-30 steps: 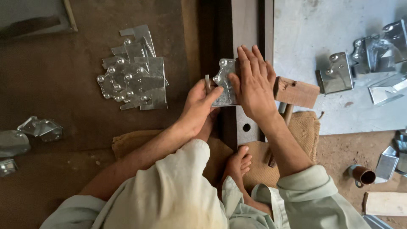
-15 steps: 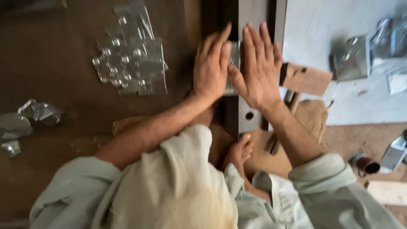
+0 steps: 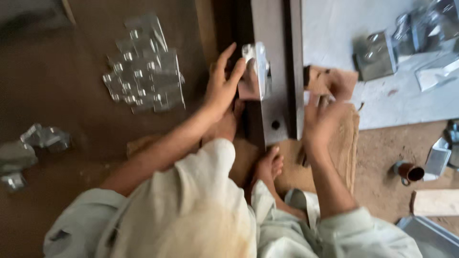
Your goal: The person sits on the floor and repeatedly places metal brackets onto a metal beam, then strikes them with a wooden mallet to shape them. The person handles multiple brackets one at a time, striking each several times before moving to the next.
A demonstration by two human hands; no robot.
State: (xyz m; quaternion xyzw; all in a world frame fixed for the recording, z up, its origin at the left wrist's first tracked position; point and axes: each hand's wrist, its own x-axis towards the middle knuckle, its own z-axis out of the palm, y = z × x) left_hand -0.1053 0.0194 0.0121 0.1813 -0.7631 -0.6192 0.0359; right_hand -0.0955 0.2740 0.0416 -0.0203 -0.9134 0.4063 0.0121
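On dark steel bar [image 3: 272,71]: left hand [image 3: 221,88] pinching metal bracket [image 3: 256,67]; right hand [image 3: 320,119] spread, holding nothing

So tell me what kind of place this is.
Probably a small metalwork shop, worked at floor level: a pile of stamped metal brackets lies on the dirt floor, and the left hand holds a bracket against a steel bar.

No packages, labels, signs, screens.
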